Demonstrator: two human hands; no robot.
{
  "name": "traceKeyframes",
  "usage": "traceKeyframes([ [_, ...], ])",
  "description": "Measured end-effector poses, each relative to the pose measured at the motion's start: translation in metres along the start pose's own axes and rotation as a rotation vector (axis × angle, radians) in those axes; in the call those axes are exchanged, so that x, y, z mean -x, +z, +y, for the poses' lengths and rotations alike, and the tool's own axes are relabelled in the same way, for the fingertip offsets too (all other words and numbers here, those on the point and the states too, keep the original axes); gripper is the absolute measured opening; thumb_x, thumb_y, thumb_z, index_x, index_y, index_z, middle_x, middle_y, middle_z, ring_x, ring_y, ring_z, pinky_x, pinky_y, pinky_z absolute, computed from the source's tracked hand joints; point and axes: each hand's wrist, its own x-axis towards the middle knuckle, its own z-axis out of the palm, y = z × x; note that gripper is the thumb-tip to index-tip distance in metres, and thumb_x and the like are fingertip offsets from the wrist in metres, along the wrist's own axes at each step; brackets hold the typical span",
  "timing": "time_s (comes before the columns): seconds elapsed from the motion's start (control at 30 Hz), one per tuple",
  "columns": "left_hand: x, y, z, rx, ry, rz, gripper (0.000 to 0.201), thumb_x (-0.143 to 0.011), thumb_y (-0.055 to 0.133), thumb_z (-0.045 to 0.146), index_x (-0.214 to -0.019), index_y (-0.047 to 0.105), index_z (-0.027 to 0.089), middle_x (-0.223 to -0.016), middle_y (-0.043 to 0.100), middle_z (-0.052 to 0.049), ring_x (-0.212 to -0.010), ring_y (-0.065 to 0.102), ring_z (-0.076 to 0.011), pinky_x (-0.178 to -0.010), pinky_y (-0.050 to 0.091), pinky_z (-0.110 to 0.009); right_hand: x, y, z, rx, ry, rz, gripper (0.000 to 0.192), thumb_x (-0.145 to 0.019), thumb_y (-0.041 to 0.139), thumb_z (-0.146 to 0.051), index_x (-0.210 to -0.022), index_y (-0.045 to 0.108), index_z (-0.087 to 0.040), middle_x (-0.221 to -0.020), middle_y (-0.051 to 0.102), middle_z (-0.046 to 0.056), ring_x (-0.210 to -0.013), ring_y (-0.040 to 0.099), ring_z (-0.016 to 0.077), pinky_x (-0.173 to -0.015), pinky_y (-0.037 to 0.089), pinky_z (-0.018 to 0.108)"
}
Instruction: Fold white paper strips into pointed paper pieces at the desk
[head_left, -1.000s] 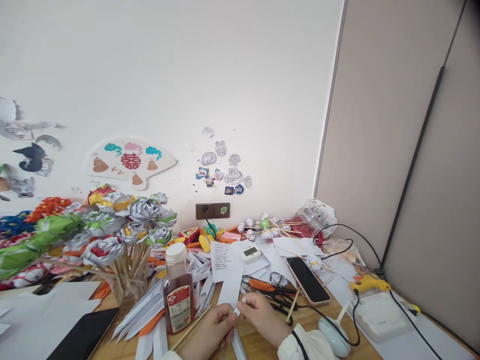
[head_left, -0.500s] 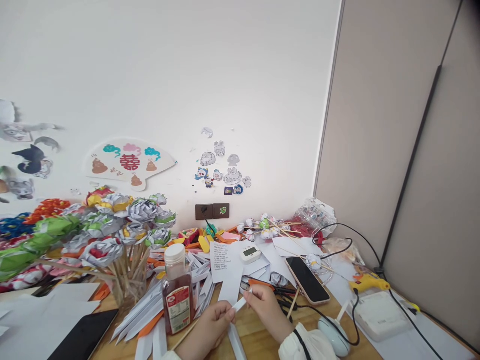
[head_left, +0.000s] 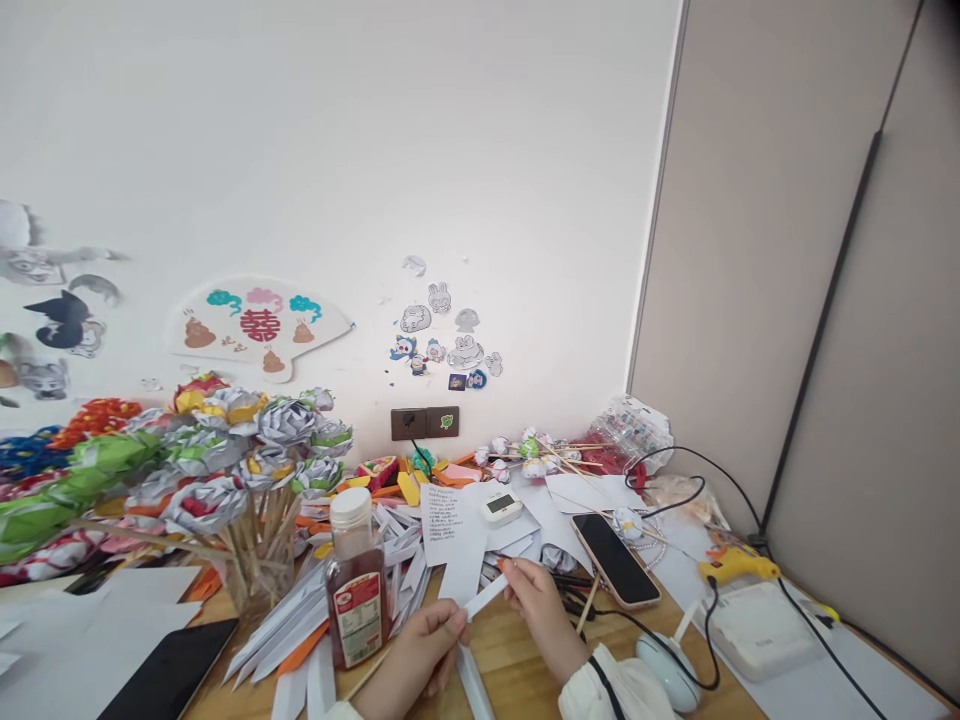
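Both hands, left (head_left: pixel 422 648) and right (head_left: pixel 537 610), pinch a white paper strip (head_left: pixel 485 597) low over the tabletop (head_left: pixel 517 680); wrists are cut off. The bottle (head_left: pixel 355 580) label and note (head_left: pixel 442 520) are unreadable.

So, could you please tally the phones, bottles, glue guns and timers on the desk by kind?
Phones: 2
Bottles: 1
Glue guns: 1
Timers: 1
Total: 5

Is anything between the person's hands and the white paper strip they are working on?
Nothing visible. The left hand and right hand each pinch an end of the white paper strip directly, above the wooden table.
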Motion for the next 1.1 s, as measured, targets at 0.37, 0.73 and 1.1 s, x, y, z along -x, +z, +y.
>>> traceKeyframes([
  [0.37,-0.001,0.0,-0.001,0.064,-0.026,-0.004,0.044,-0.06,0.048,0.061,-0.055,0.044,0.018,-0.025,0.035,0.011,-0.022,0.021,-0.0025,-0.028,0.011,-0.017,0.0,0.001,0.001,-0.061,0.009,0.01,0.04,-0.07,0.046,-0.051,-0.051,0.041,-0.016,-0.046,0.036,-0.006,-0.04,0.027,0.0057,-0.039,0.015,0.02],
  [0.73,0.002,0.0,0.001,0.017,-0.005,0.008,0.042,-0.061,0.048,0.06,-0.054,0.041,0.019,-0.027,0.031,0.012,-0.024,0.019,-0.0022,-0.03,0.01,-0.018,-0.002,0.002,0.004,-0.055,0.039,0.011,0.041,-0.068,0.045,-0.054,-0.052,0.041,-0.017,-0.047,0.037,-0.005,-0.038,0.027,0.0054,-0.038,0.015,0.02],
  [1.1,0.003,0.001,0.002,0.046,-0.007,0.026,0.044,-0.06,0.049,0.06,-0.053,0.044,0.017,-0.026,0.033,0.011,-0.024,0.02,-0.0022,-0.03,0.011,-0.017,-0.001,-0.001,0.003,0.014,0.002,0.029,0.042,-0.07,0.044,-0.053,-0.049,0.04,-0.017,-0.045,0.037,-0.005,-0.04,0.028,0.0065,-0.039,0.018,0.021],
])
